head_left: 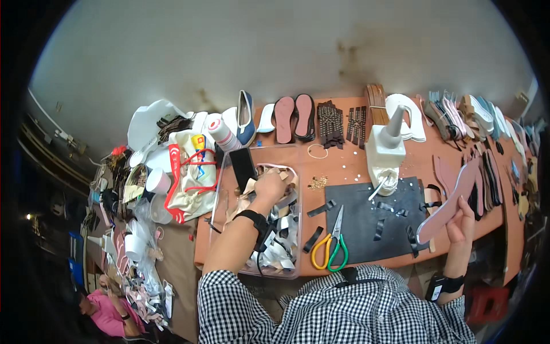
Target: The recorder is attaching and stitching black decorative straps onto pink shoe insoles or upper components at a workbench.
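My left hand (270,184) reaches into a clear plastic bin (299,218) filled with beige, white and black scraps (282,229). Its fingertips are partly hidden among the pieces, so whether they grip one is unclear. At the right, my right hand (460,225) holds up a long pink insole (448,207), tilted, with the fingers closed along its edge. Between my arms lies a black mat (355,215) with several short black strips (379,230) on and around it. Scissors (335,241) with one yellow and one green handle rest at the mat's left edge.
A white bottle (385,150) with a pointed nozzle stands behind the mat. A dark phone (243,167) lies at the bin's left. Pink-topped soles (285,119), brown woven pieces (330,123) and more soles (491,178) line the table. Another person (109,312) sits at lower left.
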### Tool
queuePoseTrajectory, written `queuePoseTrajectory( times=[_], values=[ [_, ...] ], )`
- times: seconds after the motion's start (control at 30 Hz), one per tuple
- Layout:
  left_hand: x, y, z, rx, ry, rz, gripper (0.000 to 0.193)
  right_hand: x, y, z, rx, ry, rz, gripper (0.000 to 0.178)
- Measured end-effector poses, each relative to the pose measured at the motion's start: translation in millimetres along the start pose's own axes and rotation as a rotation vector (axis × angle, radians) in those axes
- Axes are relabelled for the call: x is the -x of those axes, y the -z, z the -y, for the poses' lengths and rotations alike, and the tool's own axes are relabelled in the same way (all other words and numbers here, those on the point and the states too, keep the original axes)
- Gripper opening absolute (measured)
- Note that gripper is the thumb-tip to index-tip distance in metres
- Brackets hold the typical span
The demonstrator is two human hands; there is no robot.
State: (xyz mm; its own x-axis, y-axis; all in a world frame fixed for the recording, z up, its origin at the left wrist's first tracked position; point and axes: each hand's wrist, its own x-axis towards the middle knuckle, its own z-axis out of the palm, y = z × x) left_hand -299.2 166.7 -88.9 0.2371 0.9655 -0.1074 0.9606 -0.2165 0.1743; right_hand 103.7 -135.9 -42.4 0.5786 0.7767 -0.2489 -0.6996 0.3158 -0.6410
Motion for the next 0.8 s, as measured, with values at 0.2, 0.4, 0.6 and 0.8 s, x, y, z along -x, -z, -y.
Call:
queuePoseTrajectory(
  times=[0.2,0.4,0.6,0.8],
  values=[
    [-9,11,26,0.442,-0.038,-0.124,0.012,23,14,14,0.042,0.073,-0.072,0.036],
    [26,42,37,1.228,0.033,-0.018,0.010,31,15,10,0.093,0.035,0.008,0.033],
    [53,57,43,1.718,-0.007,-0.056,0.016,22,-55,-17,0.168,-0.111,0.269,0.034],
    [68,59,25,1.865,-0.146,-0.105,0.026,2,-128,-73,0.186,-0.389,0.420,0.043]
  ],
)
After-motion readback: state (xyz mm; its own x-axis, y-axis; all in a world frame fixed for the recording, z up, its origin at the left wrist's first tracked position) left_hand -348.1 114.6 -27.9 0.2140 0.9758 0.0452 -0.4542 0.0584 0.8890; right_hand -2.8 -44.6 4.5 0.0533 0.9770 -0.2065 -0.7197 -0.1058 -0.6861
